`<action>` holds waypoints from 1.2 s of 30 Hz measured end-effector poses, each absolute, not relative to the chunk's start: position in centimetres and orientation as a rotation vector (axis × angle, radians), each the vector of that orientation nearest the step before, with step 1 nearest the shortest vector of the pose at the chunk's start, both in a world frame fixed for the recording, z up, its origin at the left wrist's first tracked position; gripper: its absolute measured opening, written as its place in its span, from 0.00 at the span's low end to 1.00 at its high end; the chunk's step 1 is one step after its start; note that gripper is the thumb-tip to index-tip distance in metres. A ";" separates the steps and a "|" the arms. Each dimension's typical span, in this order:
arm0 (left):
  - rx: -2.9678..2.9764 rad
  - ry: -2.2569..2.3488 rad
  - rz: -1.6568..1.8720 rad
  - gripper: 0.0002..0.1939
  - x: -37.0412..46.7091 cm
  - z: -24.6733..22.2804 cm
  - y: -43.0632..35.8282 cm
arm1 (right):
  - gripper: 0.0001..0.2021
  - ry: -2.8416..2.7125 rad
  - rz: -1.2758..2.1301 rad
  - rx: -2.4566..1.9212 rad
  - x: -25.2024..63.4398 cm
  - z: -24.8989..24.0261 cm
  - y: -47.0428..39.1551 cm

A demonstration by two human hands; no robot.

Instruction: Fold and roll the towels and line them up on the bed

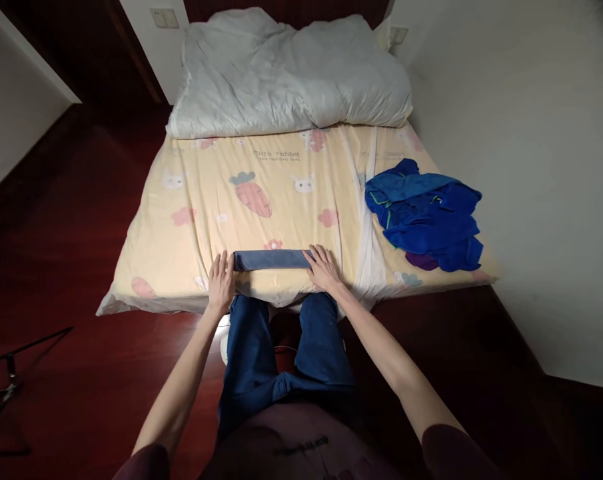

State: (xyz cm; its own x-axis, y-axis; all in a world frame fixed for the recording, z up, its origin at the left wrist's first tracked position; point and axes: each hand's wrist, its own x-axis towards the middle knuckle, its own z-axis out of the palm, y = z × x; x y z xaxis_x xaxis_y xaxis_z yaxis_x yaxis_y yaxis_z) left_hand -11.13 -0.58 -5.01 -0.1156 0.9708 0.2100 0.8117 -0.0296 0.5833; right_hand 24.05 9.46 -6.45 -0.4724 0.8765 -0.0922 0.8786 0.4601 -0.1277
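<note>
A narrow folded blue-grey garment [271, 259] lies near the front edge of a bed covered by a yellow sheet [281, 200] printed with carrots and rabbits. My left hand [221, 283] rests flat on the sheet at the garment's left end, fingers spread. Touching the garment's right end, my right hand [322, 268] also lies flat with its fingers apart. Neither hand grips anything. My knees in blue jeans [281, 347] press against the bed's front edge.
A heap of bright blue clothes [426, 217] lies on the bed's right side by the white wall. A bunched white duvet [291, 73] covers the head end. Dark red wooden floor surrounds the bed; a black stand's legs [11, 373] show at the lower left.
</note>
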 end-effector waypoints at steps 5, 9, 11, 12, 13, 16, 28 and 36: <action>0.756 1.687 1.164 0.19 -6.7 -4.5 -4.4 | 0.30 2.676 -0.581 1.422 23.7 -3.1 13.8; 0.112 1.394 1.197 0.09 -4.2 -3.6 -0.5 | 0.27 2.503 -0.757 1.330 21.9 -1.3 18.0; -0.045 1.462 1.215 0.10 -4.0 -3.3 1.9 | 0.26 2.394 -0.736 1.303 20.9 -1.1 18.8; -0.091 1.500 1.221 0.12 -4.1 -3.2 2.8 | 0.26 2.363 -0.714 1.301 20.5 -1.2 18.9; -0.124 1.532 1.229 0.14 -4.3 -3.3 3.5 | 0.26 2.355 -0.689 1.311 20.2 -1.4 18.9; -0.195 1.599 1.272 0.16 -5.2 -4.1 4.7 | 0.26 2.404 -0.637 1.353 19.9 -2.4 18.4; -0.054 1.382 1.622 0.18 -5.6 -4.1 5.0 | 0.18 2.263 -0.695 1.422 20.2 -1.5 16.5; 0.495 1.395 1.849 0.28 -13.8 2.0 7.1 | 0.19 2.607 -0.667 1.251 13.7 1.6 15.1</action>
